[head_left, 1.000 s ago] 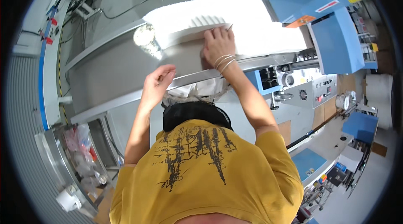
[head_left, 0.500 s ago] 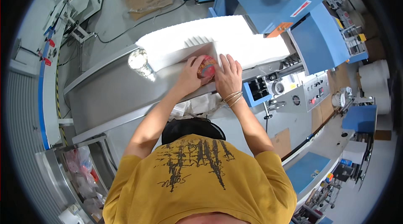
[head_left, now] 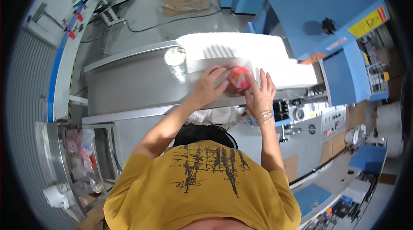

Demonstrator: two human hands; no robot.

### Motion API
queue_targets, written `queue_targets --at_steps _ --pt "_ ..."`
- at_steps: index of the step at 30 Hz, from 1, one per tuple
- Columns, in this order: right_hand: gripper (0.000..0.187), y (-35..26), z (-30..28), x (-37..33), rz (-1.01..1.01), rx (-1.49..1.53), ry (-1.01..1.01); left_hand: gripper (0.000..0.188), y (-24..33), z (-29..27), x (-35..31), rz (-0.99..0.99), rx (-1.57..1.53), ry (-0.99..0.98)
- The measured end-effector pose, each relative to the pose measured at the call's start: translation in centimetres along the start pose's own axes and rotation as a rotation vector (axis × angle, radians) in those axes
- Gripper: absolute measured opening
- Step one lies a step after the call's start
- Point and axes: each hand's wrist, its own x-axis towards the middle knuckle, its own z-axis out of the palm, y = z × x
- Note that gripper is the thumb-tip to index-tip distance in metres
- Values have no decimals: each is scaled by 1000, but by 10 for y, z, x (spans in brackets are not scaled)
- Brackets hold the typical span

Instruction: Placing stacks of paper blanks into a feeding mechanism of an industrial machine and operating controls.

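Observation:
A round red object with a multicoloured pattern [head_left: 239, 79] sits between my hands at the front of the bright white sheet-like material. My left hand [head_left: 208, 87] is on its left, fingers curved and apart, at or just off its side; slight blur hides whether they touch. On the right my right hand [head_left: 261, 95] has its fingers spread, the inner ones against or right beside the object. Bracelets circle the right wrist. The white material [head_left: 266, 53] is overexposed, with a ribbed patch behind the object. Whether the object rests on it or on the metal surface, I cannot tell.
A long grey metal table [head_left: 129, 84] runs left. A shiny patch [head_left: 175, 57] glares beside the white material. Right stand a blue machine [head_left: 297, 19] and a control panel [head_left: 333, 123]. Plastic bags [head_left: 81, 156] fill a metal rack; a cable [head_left: 172, 26] crosses the floor.
The whole view has shifted, so the table and machine appear farther right. My left fingers have loosened around the red object, and more of it shows. My right fingers are spread wider.

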Motion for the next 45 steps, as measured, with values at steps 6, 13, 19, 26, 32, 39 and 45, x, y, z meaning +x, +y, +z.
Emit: queue_targets --at_steps 6,13,19,26,32,39,45 --pt "38 -57 36 21 -166 284 43 26 -70 -93 17 -123 540 430" --pt "30 -82 35 19 -226 446 -104 46 -110 -126 81 -558 52 -411" --pt "25 -29 8 19 62 674 -81 73 -104 -93 65 -856 -349 -96" --pt "19 47 -1 60 335 429 24 71 -122 -68 74 -739 -496 -43" --pt "48 -52 30 43 92 724 -454 73 -102 -54 84 -787 -420 -130" --pt "92 -140 84 28 189 283 -421 76 -96 -72 78 -875 -626 -61" --pt "76 -151 51 65 120 194 -465 85 -92 -81 79 -918 -642 -67"
